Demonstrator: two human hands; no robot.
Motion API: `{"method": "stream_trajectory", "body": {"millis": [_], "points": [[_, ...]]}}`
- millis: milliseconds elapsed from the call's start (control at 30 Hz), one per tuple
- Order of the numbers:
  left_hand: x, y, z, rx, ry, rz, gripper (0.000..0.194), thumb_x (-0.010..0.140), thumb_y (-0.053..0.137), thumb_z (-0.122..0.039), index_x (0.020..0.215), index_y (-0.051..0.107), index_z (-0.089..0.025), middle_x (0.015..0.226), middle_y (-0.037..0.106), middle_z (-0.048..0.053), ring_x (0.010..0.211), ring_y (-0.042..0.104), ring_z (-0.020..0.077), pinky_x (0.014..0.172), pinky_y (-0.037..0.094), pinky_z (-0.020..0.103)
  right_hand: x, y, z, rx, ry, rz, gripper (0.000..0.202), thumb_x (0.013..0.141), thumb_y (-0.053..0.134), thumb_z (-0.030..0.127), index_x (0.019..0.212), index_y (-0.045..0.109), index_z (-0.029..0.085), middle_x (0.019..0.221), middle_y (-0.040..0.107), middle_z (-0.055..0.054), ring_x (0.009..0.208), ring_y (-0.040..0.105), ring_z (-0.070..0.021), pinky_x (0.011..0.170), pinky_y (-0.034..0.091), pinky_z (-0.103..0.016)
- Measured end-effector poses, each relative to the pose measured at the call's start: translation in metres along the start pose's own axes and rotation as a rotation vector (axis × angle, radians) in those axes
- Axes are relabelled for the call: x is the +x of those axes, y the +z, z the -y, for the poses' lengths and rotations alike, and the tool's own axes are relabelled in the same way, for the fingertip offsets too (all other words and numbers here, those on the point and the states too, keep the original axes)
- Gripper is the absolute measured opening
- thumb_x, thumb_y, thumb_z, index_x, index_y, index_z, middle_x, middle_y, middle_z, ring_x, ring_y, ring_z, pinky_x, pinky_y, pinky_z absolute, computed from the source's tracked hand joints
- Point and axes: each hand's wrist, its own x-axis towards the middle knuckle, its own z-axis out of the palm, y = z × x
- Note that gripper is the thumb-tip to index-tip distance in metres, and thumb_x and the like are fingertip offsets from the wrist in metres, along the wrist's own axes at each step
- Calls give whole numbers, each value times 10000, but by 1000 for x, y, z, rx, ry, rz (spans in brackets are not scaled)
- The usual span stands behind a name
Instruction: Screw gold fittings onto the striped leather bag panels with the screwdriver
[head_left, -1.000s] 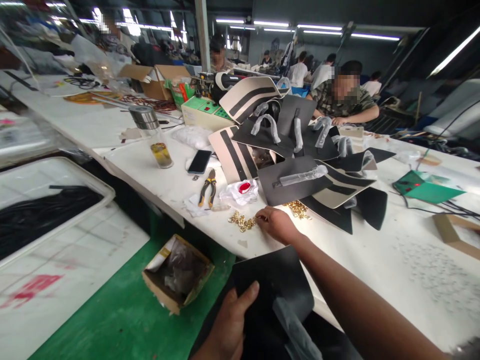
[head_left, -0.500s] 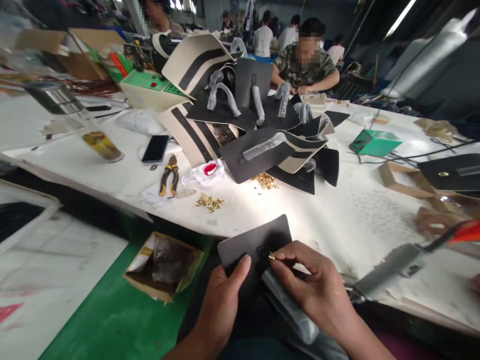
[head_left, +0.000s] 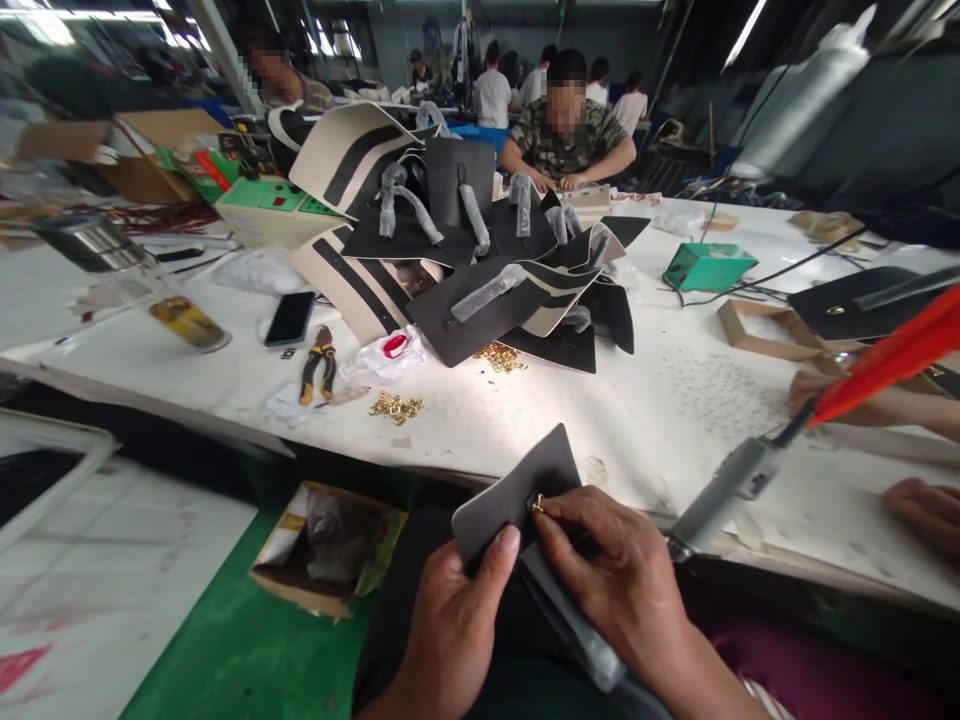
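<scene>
My left hand (head_left: 461, 610) grips the near left edge of a dark leather panel (head_left: 499, 495), thumb on its face. The panel is tilted and held above my lap, in front of the table edge. Between thumb and forefinger, my right hand (head_left: 619, 570) pinches a small gold metal fitting (head_left: 538, 504) against the panel's face. A plastic-wrapped strap (head_left: 574, 620) hangs from the panel beneath my right hand. Loose gold fittings (head_left: 396, 407) lie on the table beyond, with another gold heap (head_left: 501, 357) beside the stacked panels.
Stacked black and cream panels (head_left: 465, 310) cover the table's middle. Pliers (head_left: 319, 365), a phone (head_left: 290, 318) and a glass bottle (head_left: 187, 320) lie left. A grey tool (head_left: 724, 490) juts over the right edge; another person's hands (head_left: 926, 515) rest beyond. A cardboard box (head_left: 326, 545) sits below.
The gold fitting is now against the panel, where a small gap showed before. The panel has turned more edge-on. My view has shifted right and slightly up.
</scene>
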Motion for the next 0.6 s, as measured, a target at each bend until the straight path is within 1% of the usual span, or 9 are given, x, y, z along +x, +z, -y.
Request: {"method": "stream_trajectory", "body": {"millis": [100, 167, 267, 333, 433, 500, 567, 600], "points": [[-4, 2, 4, 52, 53, 27, 490, 984, 680, -580, 1171, 848, -159, 1118, 854, 83, 1052, 784, 300, 911, 618, 288, -4, -4, -2, -9, 31, 42, 101, 1023, 706, 181, 1043, 773, 255, 922, 780, -1, 789, 736, -151, 703, 531, -276], [-6, 2, 6, 83, 100, 21, 472, 981, 690, -563, 1174, 848, -162, 1117, 854, 85, 1064, 782, 306, 919, 619, 289, -6, -6, -1, -38, 44, 44, 112, 1029, 712, 198, 1065, 780, 279, 932, 785, 10, 793, 732, -156, 715, 518, -292], [-8, 2, 7, 130, 170, -18, 449, 993, 676, -544, 1168, 851, -170, 1109, 854, 91, 1032, 789, 299, 904, 626, 290, -7, -7, 3, -92, 31, -35, 98, 1000, 758, 193, 1025, 767, 288, 921, 784, 28, 782, 720, -162, 748, 492, -320], [-11, 3, 8, 148, 190, -46, 442, 988, 678, -548, 1140, 860, -173, 1096, 855, 100, 1024, 793, 303, 912, 632, 301, -6, -7, 8, -121, 9, -90, 105, 977, 783, 175, 993, 753, 275, 910, 781, 30, 791, 717, -170, 781, 472, -342], [-19, 6, 11, 115, 183, -136, 464, 941, 726, -585, 1114, 864, -177, 1081, 854, 115, 1088, 786, 335, 975, 631, 341, -5, -6, 19, -165, -50, -112, 120, 983, 760, 138, 1004, 757, 256, 897, 774, 20, 794, 710, -174, 802, 440, -369], [-24, 7, 15, 58, 183, -186, 499, 914, 751, -604, 1162, 849, -183, 1104, 849, 121, 1142, 771, 349, 1024, 622, 371, -5, -7, 29, -177, -79, -98, 145, 995, 717, 118, 1056, 760, 243, 904, 769, 5, 792, 701, -176, 799, 434, -378], [-29, 6, 18, 8, 217, -192, 557, 895, 764, -619, 1244, 816, -188, 1138, 842, 131, 1202, 750, 366, 1057, 616, 404, -4, -10, 42, -159, -76, -59, 234, 979, 674, 91, 1148, 751, 233, 950, 766, -18, 828, 699, -190, 812, 456, -387], [-31, 4, 19, 1, 247, -184, 605, 881, 765, -643, 1282, 798, -191, 1156, 836, 139, 1234, 734, 380, 1067, 616, 426, -4, -13, 48, -143, -63, -28, 310, 951, 663, 76, 1208, 739, 231, 996, 764, -32, 872, 701, -204, 834, 476, -394]]}}
